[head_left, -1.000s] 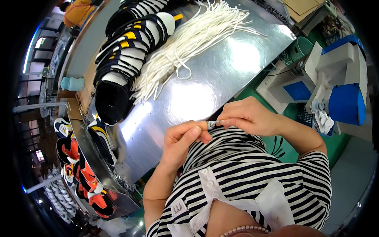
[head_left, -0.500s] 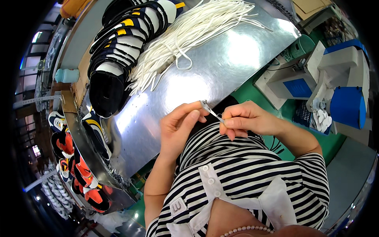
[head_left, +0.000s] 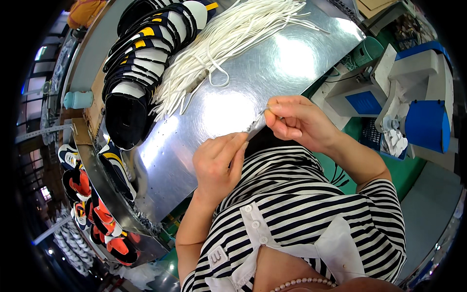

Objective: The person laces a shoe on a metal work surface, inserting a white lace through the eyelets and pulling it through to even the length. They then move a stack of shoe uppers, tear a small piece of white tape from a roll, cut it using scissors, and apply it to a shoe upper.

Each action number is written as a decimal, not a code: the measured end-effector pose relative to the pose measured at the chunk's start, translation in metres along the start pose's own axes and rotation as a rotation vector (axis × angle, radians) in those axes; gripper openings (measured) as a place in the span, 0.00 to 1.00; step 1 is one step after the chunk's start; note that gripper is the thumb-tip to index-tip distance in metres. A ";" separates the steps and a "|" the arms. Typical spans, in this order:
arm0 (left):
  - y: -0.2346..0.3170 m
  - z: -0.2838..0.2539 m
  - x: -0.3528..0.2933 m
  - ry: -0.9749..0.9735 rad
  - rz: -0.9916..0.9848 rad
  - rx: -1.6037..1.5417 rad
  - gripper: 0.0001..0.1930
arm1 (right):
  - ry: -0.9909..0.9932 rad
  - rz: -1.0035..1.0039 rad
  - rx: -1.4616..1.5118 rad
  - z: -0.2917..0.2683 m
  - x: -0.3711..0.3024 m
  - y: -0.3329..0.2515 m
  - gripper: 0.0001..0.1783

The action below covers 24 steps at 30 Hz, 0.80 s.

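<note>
A thin, silvery-grey strip, perhaps twisted plastic film (head_left: 256, 123), stretches between my hands above the near edge of the metal table (head_left: 170, 180). My left hand (head_left: 218, 163) pinches its lower end between thumb and fingertips. Higher and to the right, my right hand (head_left: 302, 121) grips the other end with thumb and forefinger. What lies inside the fingertips is too small to make out. Beyond my hands, a thick bundle of white shoelaces (head_left: 194, 73) lies on the table. Left of it stands a nested row of black, white and yellow shoe uppers (head_left: 138, 65).
A white and blue machine (head_left: 384, 92) is to the right, near a green bin (head_left: 368, 51). A teal jar (head_left: 78, 100) sits past the table's left side. Orange and black shoes (head_left: 104, 216) are on a lower rack at left. A navy shoe (head_left: 116, 168) rests by the table's rim.
My right hand has moved up and slightly left, lifting its end of the strip. My left hand has turned and now pinches lower, with its back more upward.
</note>
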<state>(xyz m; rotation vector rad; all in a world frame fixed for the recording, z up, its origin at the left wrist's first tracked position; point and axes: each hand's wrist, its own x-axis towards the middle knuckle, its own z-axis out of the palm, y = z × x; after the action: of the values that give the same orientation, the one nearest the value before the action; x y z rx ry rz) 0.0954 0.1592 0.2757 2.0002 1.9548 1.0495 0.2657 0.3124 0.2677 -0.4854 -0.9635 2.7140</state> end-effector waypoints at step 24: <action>-0.026 0.012 -0.007 0.045 -0.696 -1.765 0.28 | 0.105 0.001 -0.606 -0.031 -0.026 0.002 0.23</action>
<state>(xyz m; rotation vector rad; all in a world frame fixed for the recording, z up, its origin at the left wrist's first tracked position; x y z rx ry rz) 0.0820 0.1604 0.2499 0.2947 0.7197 1.5661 0.3009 0.3203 0.2499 -0.7164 -1.7497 2.3256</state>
